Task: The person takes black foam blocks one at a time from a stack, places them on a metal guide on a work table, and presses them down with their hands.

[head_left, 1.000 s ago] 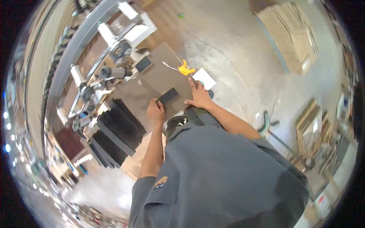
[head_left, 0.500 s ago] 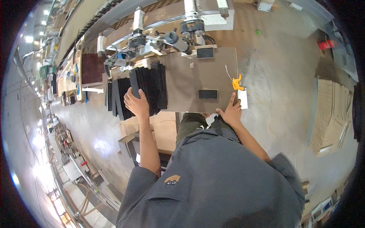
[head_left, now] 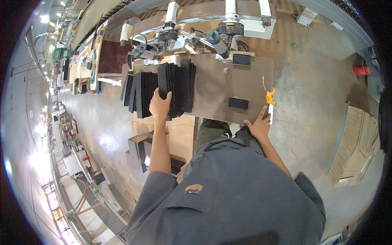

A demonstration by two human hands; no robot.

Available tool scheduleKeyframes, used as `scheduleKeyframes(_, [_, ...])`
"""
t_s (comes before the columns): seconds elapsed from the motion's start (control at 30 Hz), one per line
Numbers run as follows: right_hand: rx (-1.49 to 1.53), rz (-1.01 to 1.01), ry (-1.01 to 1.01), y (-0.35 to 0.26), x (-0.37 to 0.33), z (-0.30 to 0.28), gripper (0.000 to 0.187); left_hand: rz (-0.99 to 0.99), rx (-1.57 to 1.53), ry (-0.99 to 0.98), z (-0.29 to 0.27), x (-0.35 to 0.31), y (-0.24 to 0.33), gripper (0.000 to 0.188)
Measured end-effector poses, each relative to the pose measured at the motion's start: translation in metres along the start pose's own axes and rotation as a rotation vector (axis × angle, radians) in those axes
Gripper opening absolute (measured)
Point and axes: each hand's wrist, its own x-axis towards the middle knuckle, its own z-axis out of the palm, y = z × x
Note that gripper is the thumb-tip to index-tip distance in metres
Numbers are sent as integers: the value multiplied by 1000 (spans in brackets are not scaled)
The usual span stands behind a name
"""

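Note:
Dark flat strips [head_left: 175,81] lie side by side in an overlapping row on the left part of a brown board [head_left: 212,85]. My left hand [head_left: 160,105] is at the near end of one strip, with its thumb and fingers closed around that end. At the board's near right corner rests my right hand [head_left: 259,124], fingers spread, the thumb along the front edge. Just beyond it, a yellow plastic tool [head_left: 270,97] with a pale cord sits at the board's right edge. Two small black rectangular blocks, one near [head_left: 238,103] and one far [head_left: 241,60], lie on the board.
Machine heads with motors [head_left: 230,30] stand along the board's far side. Below on the left is a brown cardboard sheet [head_left: 179,132] beside dark pieces. Stacked flat panels [head_left: 357,143] are on the floor to the right, with a red cylinder [head_left: 361,70] farther back.
The whole view has shifted, so the board and machine appear farther right. Both hands stay at about the same places on the strips and the board's corner.

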Motion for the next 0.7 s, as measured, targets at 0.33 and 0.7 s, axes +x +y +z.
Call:
scheduleKeyframes(0.33, [32, 7, 4, -3, 0, 5, 153, -83, -410, 158, 27, 43, -109, 54])
scheduleKeyframes(0.7, [23, -88, -33, 27, 19, 12, 160, 104, -146, -231, 158, 73, -134, 69])
